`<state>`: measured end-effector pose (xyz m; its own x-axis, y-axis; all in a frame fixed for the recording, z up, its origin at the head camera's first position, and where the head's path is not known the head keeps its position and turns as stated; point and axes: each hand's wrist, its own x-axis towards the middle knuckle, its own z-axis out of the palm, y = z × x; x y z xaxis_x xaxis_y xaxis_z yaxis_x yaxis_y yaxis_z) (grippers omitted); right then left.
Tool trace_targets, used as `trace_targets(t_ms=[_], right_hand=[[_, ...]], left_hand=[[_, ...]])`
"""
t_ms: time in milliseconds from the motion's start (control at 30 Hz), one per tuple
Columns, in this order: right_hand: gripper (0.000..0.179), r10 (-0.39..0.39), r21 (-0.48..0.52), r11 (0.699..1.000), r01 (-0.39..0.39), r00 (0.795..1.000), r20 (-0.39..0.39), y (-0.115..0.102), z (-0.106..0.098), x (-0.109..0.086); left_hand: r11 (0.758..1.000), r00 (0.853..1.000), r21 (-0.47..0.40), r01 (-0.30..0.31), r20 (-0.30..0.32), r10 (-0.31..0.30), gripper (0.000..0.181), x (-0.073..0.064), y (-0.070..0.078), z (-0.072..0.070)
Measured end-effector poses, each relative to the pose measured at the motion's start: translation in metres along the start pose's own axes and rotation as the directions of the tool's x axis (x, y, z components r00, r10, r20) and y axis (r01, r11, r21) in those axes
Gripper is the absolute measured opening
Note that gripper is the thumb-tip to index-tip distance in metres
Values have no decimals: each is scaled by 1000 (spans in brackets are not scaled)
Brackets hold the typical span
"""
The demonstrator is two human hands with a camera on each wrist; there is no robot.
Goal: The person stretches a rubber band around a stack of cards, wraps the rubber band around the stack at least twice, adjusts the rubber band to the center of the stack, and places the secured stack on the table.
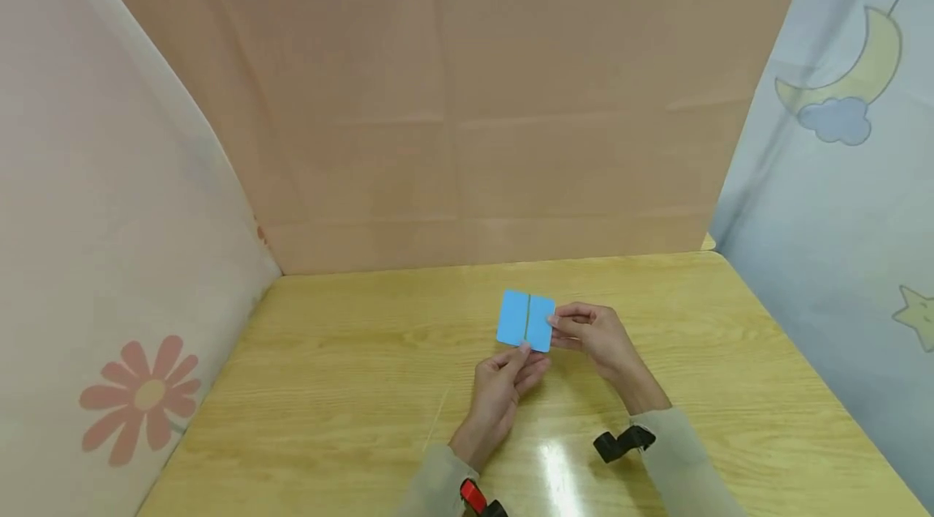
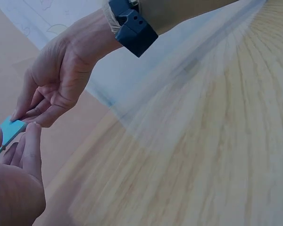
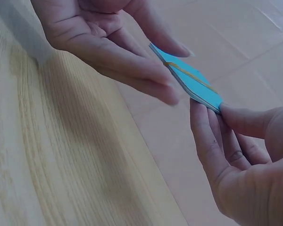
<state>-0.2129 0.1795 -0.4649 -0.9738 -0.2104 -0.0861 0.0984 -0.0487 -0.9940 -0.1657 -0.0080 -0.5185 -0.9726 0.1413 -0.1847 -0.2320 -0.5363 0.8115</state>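
A thin stack of blue cards (image 1: 513, 316) with rounded corners is held up over the table, its flat face towards the head camera. A narrow yellowish rubber band (image 1: 528, 318) runs across it; the right wrist view shows layered edges. My right hand (image 1: 604, 345) pinches the stack's right edge between thumb and fingers. From below, my left hand (image 1: 499, 397) holds the lower edge, its thumb on the front near the band and its other fingers extended behind. Only a corner of the cards (image 2: 12, 128) shows between the hands in the left wrist view.
The wood-grain table (image 1: 350, 355) lies beneath both hands. A tan sheet (image 1: 452, 112) hangs along its back edge, with a flower-printed cloth (image 1: 109, 241) on the left and a moon-printed cloth (image 1: 810, 201) on the right. Black camera mounts (image 1: 623, 442) sit on the wrists.
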Motion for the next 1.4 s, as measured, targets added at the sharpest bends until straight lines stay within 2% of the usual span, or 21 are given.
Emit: trace_targets(t_ms=[167,400,667,767,1067,1400], right_hand=[[25,-8,-6,1000,8,1000,13,-2,0,4],[23,-28,2,1000,28,999,33,-3,2,8],[22,-12,-7,1000,13,1000,14,-2,2,6],[23,-26,-2,1000,26,1000,18,-3,1,6],[26,-36,-7,999,37,999,38,-6,-2,2],[28,-10,-26,1000,11,1000,14,-4,0,3]], left_hand=[[1000,1000,2,-12,27,12,29,2,-1,5],[999,999,5,-37,-10,37,29,6,2,2],[999,1000,-36,-9,-6,9,30,5,2,1],[999,1000,-43,-19,0,19,32,6,4,0],[999,999,-23,-27,20,27,33,5,11,-6],[1000,999,-6,-10,36,10,32,2,4,-6]])
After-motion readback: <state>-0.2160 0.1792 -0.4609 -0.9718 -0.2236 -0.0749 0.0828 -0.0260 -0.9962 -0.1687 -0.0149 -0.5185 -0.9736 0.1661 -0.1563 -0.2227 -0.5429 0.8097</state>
